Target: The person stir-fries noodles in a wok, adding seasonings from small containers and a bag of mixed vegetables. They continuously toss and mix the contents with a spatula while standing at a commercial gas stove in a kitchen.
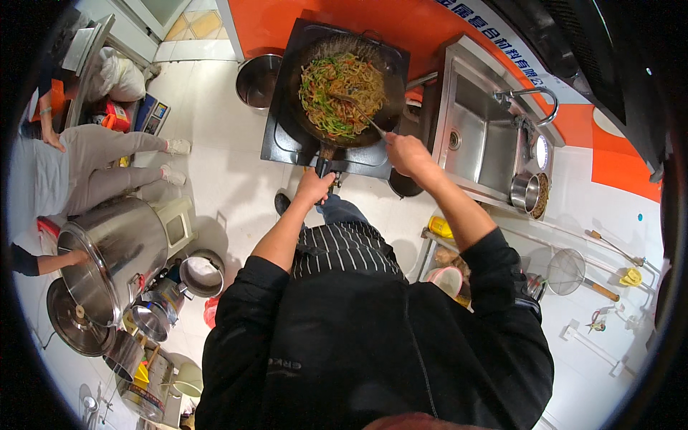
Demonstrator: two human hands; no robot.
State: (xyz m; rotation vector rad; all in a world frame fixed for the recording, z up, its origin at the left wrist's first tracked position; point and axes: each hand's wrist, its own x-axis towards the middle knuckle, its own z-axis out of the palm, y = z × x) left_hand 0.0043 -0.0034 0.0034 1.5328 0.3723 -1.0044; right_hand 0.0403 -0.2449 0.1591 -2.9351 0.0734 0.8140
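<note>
A dark wok (391, 64) sits on a black gas stove (279, 137) ahead of me. In it lie noodles (349, 75) tossed with green vegetable strips and bits of red and orange. My left hand (315, 186) grips the wok's black handle (323, 165) at the near side. With my right hand (408, 153) I hold a metal ladle or spatula (368, 119) by its shaft; its head is partly sunk among the noodles, so its shape cannot be made out.
Right of the stove stands a steel sink (484, 140) with a curved faucet (548, 97). A deep pot (258, 80) is on the floor at left. Farther left, people stand near a large steel stockpot (118, 242). A wire strainer (567, 271) hangs on the right wall.
</note>
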